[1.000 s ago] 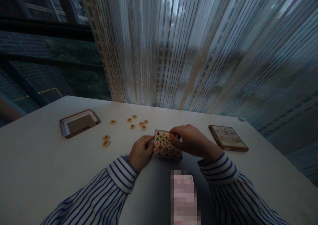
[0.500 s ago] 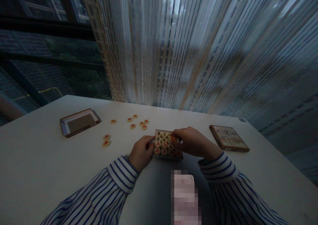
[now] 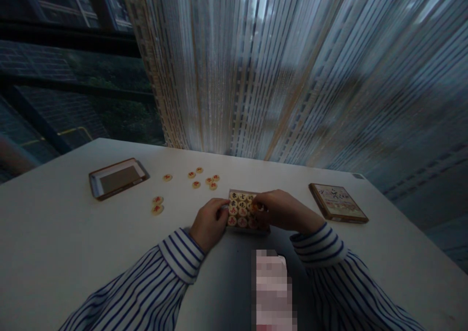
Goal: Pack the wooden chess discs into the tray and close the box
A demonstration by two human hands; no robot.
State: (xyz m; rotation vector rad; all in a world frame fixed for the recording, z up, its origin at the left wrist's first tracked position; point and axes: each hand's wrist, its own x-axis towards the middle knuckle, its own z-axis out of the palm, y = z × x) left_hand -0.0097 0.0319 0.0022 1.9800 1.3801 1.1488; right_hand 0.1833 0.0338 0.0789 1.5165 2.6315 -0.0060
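Note:
A small box (image 3: 248, 230) full of round Chinese chess pieces (image 3: 242, 211) in rows stands on the white table before me. Some pieces bear black characters, others red. My left hand (image 3: 209, 222) is closed on the box's left edge. Over the right part of the box, my right hand (image 3: 283, 210) pinches a chess piece (image 3: 258, 206) that shows partly between thumb and fingers. That hand hides several pieces below it. Loose red-marked chess pieces (image 3: 196, 184) lie beyond the box and to its left.
An open shallow box lid (image 3: 120, 194) lies at the far left of the white table (image 3: 120, 243). On the right is a flat printed box (image 3: 338, 203). A blurred-out pale object (image 3: 274, 292) stands at the near edge. A string curtain (image 3: 234, 77) hangs behind.
My right hand has shifted slightly left and down over the box, covering more of the right-hand pieces. My left hand stays at the box's left edge.

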